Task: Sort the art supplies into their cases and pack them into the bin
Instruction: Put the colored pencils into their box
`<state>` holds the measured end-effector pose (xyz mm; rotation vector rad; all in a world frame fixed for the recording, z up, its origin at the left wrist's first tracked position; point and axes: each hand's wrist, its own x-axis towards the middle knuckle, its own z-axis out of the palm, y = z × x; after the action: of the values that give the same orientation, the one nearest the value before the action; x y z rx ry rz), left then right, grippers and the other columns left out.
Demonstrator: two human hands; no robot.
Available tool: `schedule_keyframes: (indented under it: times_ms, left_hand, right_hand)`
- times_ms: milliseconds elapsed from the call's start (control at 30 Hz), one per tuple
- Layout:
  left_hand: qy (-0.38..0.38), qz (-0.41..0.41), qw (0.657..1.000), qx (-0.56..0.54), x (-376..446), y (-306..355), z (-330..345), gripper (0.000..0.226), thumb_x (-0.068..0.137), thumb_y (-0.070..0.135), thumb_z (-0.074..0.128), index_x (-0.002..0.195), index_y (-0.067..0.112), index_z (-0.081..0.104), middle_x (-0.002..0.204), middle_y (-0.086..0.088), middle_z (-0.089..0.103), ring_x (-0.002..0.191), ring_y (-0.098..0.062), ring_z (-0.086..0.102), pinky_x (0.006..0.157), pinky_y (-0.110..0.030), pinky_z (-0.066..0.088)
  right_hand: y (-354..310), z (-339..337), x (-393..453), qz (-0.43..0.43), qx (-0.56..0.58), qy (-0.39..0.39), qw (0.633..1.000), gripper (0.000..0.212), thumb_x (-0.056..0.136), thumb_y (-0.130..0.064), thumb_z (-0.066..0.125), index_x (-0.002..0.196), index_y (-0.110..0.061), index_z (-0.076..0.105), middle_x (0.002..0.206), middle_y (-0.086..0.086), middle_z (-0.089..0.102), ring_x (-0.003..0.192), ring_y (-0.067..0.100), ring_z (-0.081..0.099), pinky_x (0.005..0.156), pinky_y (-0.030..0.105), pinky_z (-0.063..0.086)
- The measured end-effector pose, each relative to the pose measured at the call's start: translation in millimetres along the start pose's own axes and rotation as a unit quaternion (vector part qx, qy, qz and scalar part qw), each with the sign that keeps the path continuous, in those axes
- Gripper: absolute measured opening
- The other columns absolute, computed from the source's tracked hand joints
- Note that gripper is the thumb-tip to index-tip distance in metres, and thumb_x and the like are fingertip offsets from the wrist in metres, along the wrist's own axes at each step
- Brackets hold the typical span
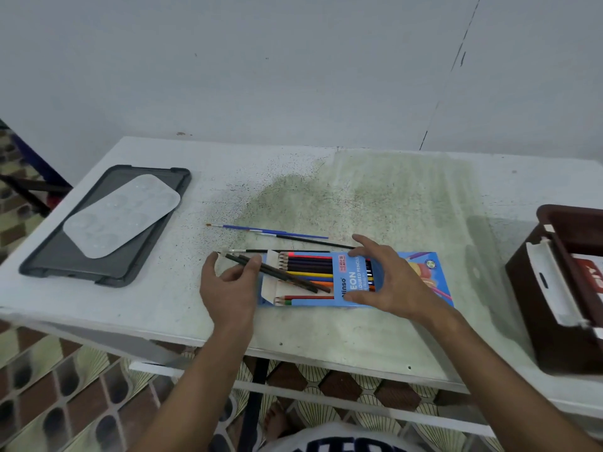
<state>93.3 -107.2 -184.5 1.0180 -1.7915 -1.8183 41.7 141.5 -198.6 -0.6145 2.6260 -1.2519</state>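
Steadying the blue pencil box (355,278) with our right hand (388,282), fingers spread wide over it, keeps its open left end still while our left hand (231,282) pinches two dark pencils (277,272) angled into it. Beyond lie loose brushes (267,231); far left the palette (122,215) rests on a grey tray (49,259), and the brown bin (561,321) waits right.

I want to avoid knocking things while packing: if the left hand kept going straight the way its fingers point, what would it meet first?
The left hand, holding dark pencils, points away toward the wall. It would probably meet the black-handled brush first, then the blue brush, though depth is unclear.
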Motion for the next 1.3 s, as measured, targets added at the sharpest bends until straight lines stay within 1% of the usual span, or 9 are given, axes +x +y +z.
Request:
schedule_keyframes:
  times_ms: [233,333,433,533,633,933,1067,1200,1300]
  left_hand:
    - [-0.044,0.081,0.987,0.135,-12,-6,9,0.099,0.07,0.038,0.083,0.147,0.025,0.023,0.09,0.01,0.062,0.083,-0.004,0.06,0.081,-0.027,0.046]
    - [-0.076,0.121,0.973,0.183,-4,-7,4,0.11,0.067,0.038,0.085,0.15,0.029,0.014,0.12,-0.003,0.052,0.11,-0.019,0.053,0.095,-0.036,0.046]
    - [-0.111,0.225,0.931,0.267,5,-11,-1,0.097,0.068,0.037,0.084,0.147,0.023,0.029,0.141,-0.004,0.04,0.13,-0.022,0.035,0.105,-0.036,0.034]
    - [-0.174,0.318,0.884,0.296,12,-8,-8,0.046,0.072,0.033,0.081,0.114,0.018,0.066,0.107,0.005,0.065,0.105,-0.014,0.056,0.091,-0.03,0.044]
    - [-0.224,0.398,0.829,0.323,18,-6,-14,0.021,0.075,0.038,0.075,0.083,0.019,0.073,0.081,0.011,0.069,0.081,-0.008,0.058,0.074,-0.038,0.05]
    - [-0.269,0.385,0.77,0.432,16,8,-10,0.034,0.076,0.033,0.078,0.109,0.026,0.071,0.104,0.011,0.069,0.108,-0.014,0.051,0.091,-0.031,0.024]
    - [-0.271,0.382,0.775,0.425,24,16,-15,0.02,0.079,0.023,0.077,0.098,0.027,0.074,0.092,0.012,0.072,0.094,-0.012,0.061,0.092,-0.042,0.043]
    - [-0.278,0.347,0.76,0.474,20,21,-11,0.01,0.083,0.029,0.072,0.093,0.032,0.074,0.081,0.02,0.065,0.087,-0.006,0.053,0.085,-0.029,0.024]
    - [-0.32,0.327,0.772,0.441,12,21,1,0.012,0.081,0.024,0.075,0.093,0.025,0.075,0.08,0.017,0.065,0.08,-0.005,0.057,0.084,-0.024,0.038]
  right_hand:
    - [3,2,1,-0.007,-0.006,0.005,1.0,0.094,0.067,-0.04,0.084,0.142,-0.038,0.028,0.123,-0.017,0.053,0.118,0.003,0.041,0.093,0.009,0.031]
    - [3,1,2,-0.001,-0.007,0.005,1.0,0.094,0.066,-0.041,0.084,0.14,-0.042,0.026,0.122,-0.02,0.052,0.117,0.0,0.041,0.092,0.004,0.029]
    - [1,0,2,0.005,-0.013,-0.002,1.0,0.095,0.066,-0.042,0.084,0.141,-0.042,0.026,0.121,-0.026,0.05,0.116,-0.004,0.039,0.09,-0.001,0.028]
    - [0,-2,2,0.009,-0.018,-0.003,1.0,0.093,0.066,-0.043,0.084,0.142,-0.035,0.032,0.121,-0.034,0.044,0.116,-0.006,0.038,0.094,0.004,0.03]
    - [-2,-5,1,0.008,-0.025,-0.016,1.0,0.093,0.065,-0.043,0.085,0.142,-0.037,0.032,0.122,-0.039,0.04,0.117,-0.009,0.037,0.097,0.009,0.031]
    - [2,-18,-2,0.032,-0.033,-0.05,0.998,0.107,0.054,-0.052,0.088,0.136,-0.055,0.021,0.125,-0.033,0.042,0.122,0.0,0.041,0.107,0.026,0.034]
    - [4,-17,-3,0.033,-0.029,-0.05,0.998,0.103,0.053,-0.054,0.087,0.131,-0.061,0.02,0.124,-0.035,0.042,0.121,-0.002,0.042,0.106,0.027,0.036]
    - [3,-17,-3,0.025,-0.035,-0.049,0.998,0.1,0.053,-0.056,0.085,0.129,-0.06,0.021,0.124,-0.037,0.039,0.121,-0.003,0.039,0.105,0.024,0.031]
    - [3,-17,-3,0.022,-0.039,-0.049,0.998,0.101,0.054,-0.055,0.086,0.13,-0.058,0.021,0.125,-0.037,0.037,0.123,-0.001,0.038,0.106,0.025,0.028]
